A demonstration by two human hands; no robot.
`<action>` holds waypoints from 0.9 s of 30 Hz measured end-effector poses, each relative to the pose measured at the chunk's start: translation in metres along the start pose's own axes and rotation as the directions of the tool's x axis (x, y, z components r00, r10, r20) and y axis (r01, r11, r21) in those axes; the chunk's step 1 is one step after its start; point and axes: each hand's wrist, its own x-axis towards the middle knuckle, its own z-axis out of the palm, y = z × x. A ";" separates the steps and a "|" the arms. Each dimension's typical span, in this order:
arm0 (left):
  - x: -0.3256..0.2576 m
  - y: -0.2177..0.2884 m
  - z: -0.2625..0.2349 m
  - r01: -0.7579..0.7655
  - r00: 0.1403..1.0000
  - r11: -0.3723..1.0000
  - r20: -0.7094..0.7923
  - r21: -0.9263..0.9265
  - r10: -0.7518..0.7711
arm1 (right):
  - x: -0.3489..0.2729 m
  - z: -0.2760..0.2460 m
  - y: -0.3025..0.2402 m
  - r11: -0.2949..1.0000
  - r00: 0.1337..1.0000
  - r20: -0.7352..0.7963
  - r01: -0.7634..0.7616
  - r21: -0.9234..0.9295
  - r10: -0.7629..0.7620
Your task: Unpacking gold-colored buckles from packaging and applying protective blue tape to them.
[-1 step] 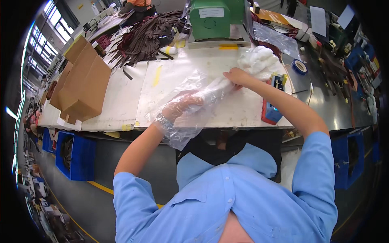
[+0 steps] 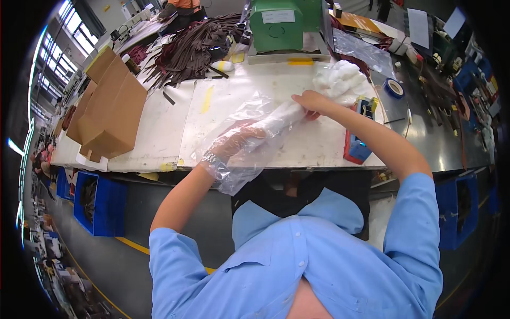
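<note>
Head view, left hand (image 2: 236, 141): thrust inside a clear plastic bag (image 2: 249, 133), fingers curled around a white rolled item (image 2: 281, 119) at its 2 o'clock
Right hand (image 2: 311, 101): closed on the bag's far end, pinching film and roll
Bag: stretched over the white worktable (image 2: 159, 122)
White padding pile (image 2: 340, 80): at 1 o'clock of the right hand, just beside
Cardboard boxes (image 2: 109, 111): at 9 o'clock, well apart
Green machine (image 2: 281, 24): at 12 o'clock
</note>
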 end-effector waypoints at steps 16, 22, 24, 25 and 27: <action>-0.167 -0.033 -0.030 -0.294 0.936 0.931 -0.265 -0.218 0.234 | 0.063 -0.008 -0.046 0.883 0.958 0.084 0.217 0.415 -0.275; -0.262 -0.048 -0.021 -0.416 0.816 0.896 -0.498 -0.154 0.294 | 0.116 0.045 -0.154 0.620 0.877 0.013 0.330 0.712 -0.481; -0.290 -0.055 -0.017 -0.473 0.733 0.871 -0.608 -0.132 0.306 | 0.116 0.069 -0.214 0.454 0.818 -0.022 0.341 0.823 -0.574; -0.302 -0.060 -0.018 -0.477 0.723 0.870 -0.618 -0.126 0.307 | 0.116 0.077 -0.239 0.376 0.765 -0.042 0.363 0.853 -0.642; -0.326 -0.068 -0.020 -0.521 0.690 0.838 -0.658 -0.162 0.301 | 0.125 0.092 -0.279 0.226 0.700 -0.147 0.411 0.883 -0.699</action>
